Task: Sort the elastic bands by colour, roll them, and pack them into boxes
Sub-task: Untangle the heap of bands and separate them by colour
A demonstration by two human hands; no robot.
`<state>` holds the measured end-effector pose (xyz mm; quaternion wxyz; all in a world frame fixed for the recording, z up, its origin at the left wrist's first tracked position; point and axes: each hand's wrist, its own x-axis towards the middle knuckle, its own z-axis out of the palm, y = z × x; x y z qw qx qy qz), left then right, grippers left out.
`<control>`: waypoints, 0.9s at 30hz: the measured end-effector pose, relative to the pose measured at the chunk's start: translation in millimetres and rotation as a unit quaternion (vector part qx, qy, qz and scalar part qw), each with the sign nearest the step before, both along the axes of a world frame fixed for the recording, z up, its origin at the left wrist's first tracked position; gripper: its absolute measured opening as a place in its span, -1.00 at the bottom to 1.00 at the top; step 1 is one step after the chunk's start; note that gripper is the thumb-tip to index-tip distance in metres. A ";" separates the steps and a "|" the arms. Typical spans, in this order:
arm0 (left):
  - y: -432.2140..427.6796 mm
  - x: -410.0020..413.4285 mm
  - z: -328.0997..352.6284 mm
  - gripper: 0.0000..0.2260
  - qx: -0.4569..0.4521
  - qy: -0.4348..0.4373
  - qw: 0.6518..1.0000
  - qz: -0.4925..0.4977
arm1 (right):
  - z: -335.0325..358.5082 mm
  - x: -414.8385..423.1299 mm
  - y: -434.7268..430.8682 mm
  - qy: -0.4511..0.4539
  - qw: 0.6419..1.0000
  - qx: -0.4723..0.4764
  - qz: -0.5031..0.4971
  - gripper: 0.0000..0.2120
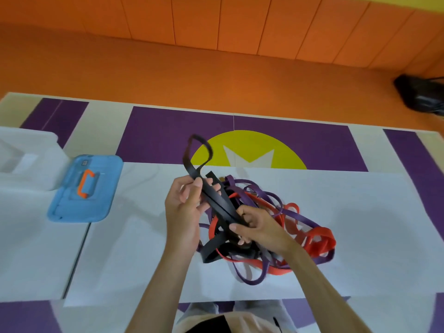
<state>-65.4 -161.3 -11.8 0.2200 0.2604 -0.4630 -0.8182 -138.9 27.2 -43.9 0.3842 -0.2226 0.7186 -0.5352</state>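
A tangled heap of purple, red and black elastic bands (283,227) lies on the white table (360,236). A black band (217,195) is lifted out of the heap, its loop end standing up over the table's far edge. My left hand (185,210) pinches this black band between thumb and fingers near its upper part. Lower down, above the heap, my right hand (254,227) grips the same band. More black band trails below both hands into the pile.
A blue box lid (84,188) with an orange handle lies at the left of the table. A white box (26,159) stands at the far left. Behind the table is a purple, yellow and orange floor, with a black bag (420,94) at the far right.
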 end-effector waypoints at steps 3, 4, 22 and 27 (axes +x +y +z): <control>-7.4 -1.4 10.9 -0.89 -0.005 0.020 0.999 0.027 | 22.6 -11.1 1.7 -0.018 0.999 -0.039 -0.001 -0.83; -10.3 -2.8 12.5 -0.89 -0.005 0.025 0.999 0.031 | 29.4 -13.7 2.1 -0.022 0.998 -0.054 -0.003 -0.78; 48.7 -20.0 -57.0 -0.60 -0.167 -0.063 0.906 -0.384 | 56.0 -33.4 -38.8 -0.145 0.925 -0.226 -0.268 -0.78; 50.9 -23.4 -56.7 -0.79 -0.212 -0.107 0.918 -0.318 | 41.4 -32.3 -33.7 -0.026 0.979 -0.093 -0.181 -0.81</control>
